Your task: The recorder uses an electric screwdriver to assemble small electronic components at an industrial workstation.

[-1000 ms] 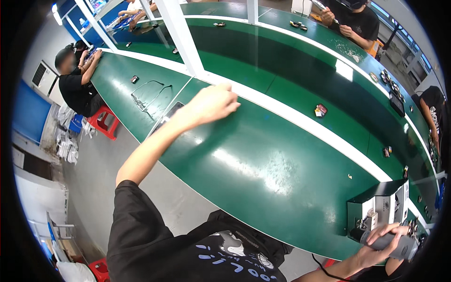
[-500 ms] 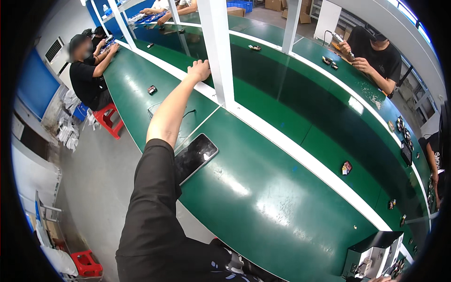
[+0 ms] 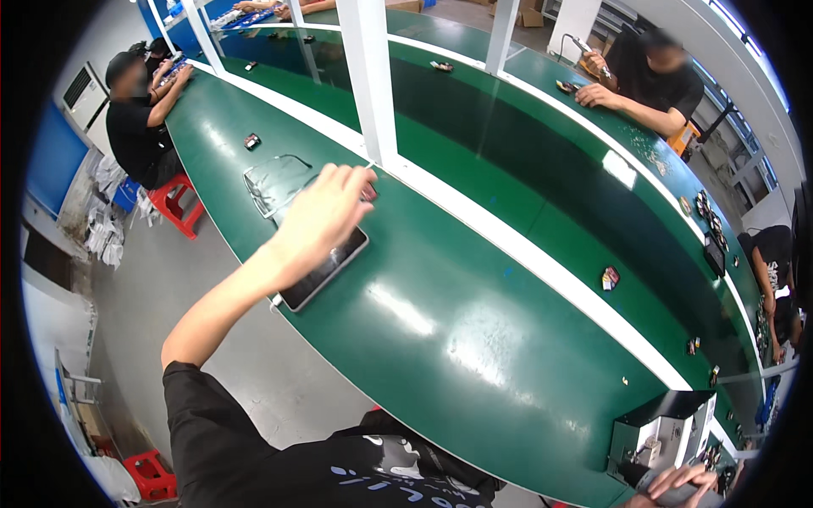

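Observation:
My left hand (image 3: 329,212), slightly blurred, is over the green table with its fingers closed round a small dark red and black part (image 3: 369,191). Just under the wrist lies a dark smartphone (image 3: 315,286) with a pale frame, partly covered by my forearm. Beyond the wrist rests a pair of thin-framed glasses (image 3: 256,191). A similar small part (image 3: 251,141) lies farther left on the table. My right hand does not show; the hands (image 3: 682,481) at the lower right appear to be another person's.
A white post (image 3: 368,85) rises from the white rail beside my hand. Past the rail runs a green conveyor belt (image 3: 542,195) carrying several small parts. An open-sided box-shaped device (image 3: 665,432) stands at lower right. Co-workers sit opposite and at far left, one on a red stool (image 3: 176,203).
My left hand has come back from the belt across the rail, toward me, with the small part in it. Opposite, a person's hand has lowered to the table.

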A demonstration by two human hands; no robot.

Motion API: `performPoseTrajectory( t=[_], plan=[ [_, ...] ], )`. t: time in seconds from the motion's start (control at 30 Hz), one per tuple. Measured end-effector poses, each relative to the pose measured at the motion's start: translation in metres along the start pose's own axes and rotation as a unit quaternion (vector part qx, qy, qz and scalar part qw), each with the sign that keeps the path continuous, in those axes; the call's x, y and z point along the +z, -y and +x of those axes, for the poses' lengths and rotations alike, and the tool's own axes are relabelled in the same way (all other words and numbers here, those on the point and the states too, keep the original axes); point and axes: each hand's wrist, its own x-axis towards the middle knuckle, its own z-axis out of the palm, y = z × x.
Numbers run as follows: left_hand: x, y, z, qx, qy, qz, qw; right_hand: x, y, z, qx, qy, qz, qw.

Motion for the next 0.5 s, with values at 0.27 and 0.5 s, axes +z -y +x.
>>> performPoseTrajectory(
  t=[0.27,0.5],
  plan=[
    [0.095,-0.223,-0.052,0.339,0.049,-0.055,0.938,0.013,-0.003,-0.004,-0.010,0.077,0.082,0.994],
    [0.119,-0.294,-0.074,0.466,-0.013,-0.128,0.875,0.015,-0.004,-0.020,-0.011,0.046,0.070,0.996]
  ],
)
